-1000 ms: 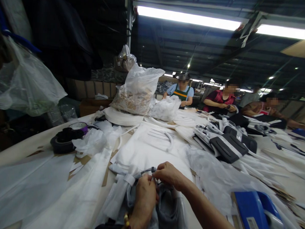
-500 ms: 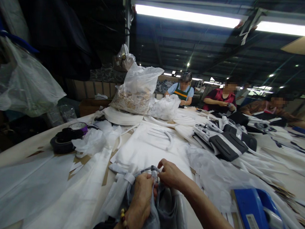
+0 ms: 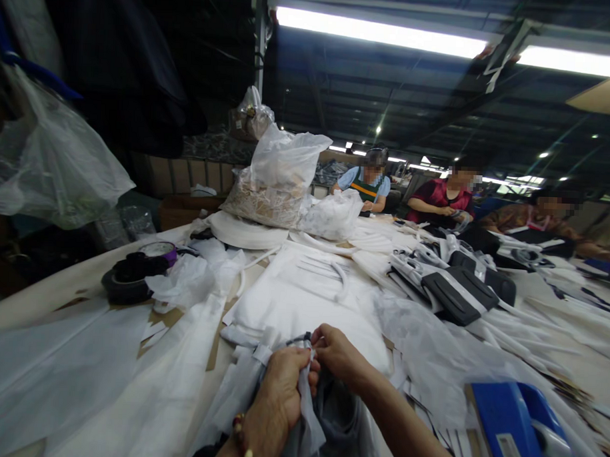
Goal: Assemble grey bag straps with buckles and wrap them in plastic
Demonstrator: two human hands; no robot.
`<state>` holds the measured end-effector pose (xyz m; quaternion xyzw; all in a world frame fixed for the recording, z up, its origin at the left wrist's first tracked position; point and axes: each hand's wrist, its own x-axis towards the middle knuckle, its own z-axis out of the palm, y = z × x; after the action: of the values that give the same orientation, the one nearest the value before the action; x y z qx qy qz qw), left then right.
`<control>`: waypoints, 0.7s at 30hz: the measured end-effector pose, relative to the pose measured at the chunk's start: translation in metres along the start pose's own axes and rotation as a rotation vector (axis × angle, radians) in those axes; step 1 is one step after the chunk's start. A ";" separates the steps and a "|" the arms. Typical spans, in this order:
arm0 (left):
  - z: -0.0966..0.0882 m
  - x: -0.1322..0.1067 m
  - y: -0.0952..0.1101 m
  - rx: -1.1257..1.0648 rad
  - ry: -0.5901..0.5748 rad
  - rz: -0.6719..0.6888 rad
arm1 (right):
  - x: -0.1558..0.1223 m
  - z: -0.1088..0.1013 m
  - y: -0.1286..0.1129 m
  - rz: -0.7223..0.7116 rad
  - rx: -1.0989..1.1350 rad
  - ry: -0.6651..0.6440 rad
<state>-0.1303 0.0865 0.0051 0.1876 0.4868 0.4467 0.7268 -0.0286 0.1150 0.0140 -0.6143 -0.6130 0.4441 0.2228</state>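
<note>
At the bottom centre, my left hand (image 3: 285,382) is closed around a thin white wrapping sheet (image 3: 311,422), whose loose end hangs below the fingers. A grey strap with a small dark fitting (image 3: 305,336) shows at the top of the grip. My right hand (image 3: 338,351) pinches at the same spot, its fingertips meeting the strap and wrapping beside my left hand. Below lies a grey fabric bag (image 3: 341,413), partly covered by my wrists and the wrapping. Left of it, a white wrapped piece (image 3: 232,389) sticks out.
Stacked white padding (image 3: 302,302) lies ahead. Black tape rolls (image 3: 128,282) are on the left, a blue tape dispenser (image 3: 525,426) at lower right. Black-and-grey bags (image 3: 457,294) pile up on the right. A large plastic bag (image 3: 281,181) and several co-workers are farther back.
My right hand's fingers have come down and in against my left hand at the strap. A white end of wrapping now hangs out more plainly below my left fingers.
</note>
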 end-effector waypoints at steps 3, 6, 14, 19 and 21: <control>0.004 -0.005 0.003 -0.001 0.054 -0.020 | -0.002 0.000 0.000 0.016 0.152 -0.044; 0.008 -0.010 0.002 0.037 0.086 0.019 | -0.002 0.000 0.001 0.014 0.232 -0.050; 0.009 -0.011 -0.012 0.218 0.190 0.231 | 0.003 0.003 0.010 -0.062 0.171 0.038; 0.006 -0.011 -0.016 0.297 0.209 0.310 | 0.006 0.002 0.013 -0.084 0.049 0.086; 0.005 -0.010 -0.016 0.309 0.207 0.321 | 0.008 0.002 0.013 -0.065 0.016 0.068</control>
<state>-0.1192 0.0701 0.0015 0.3248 0.5852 0.4934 0.5554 -0.0243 0.1205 0.0001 -0.6070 -0.6210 0.4207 0.2627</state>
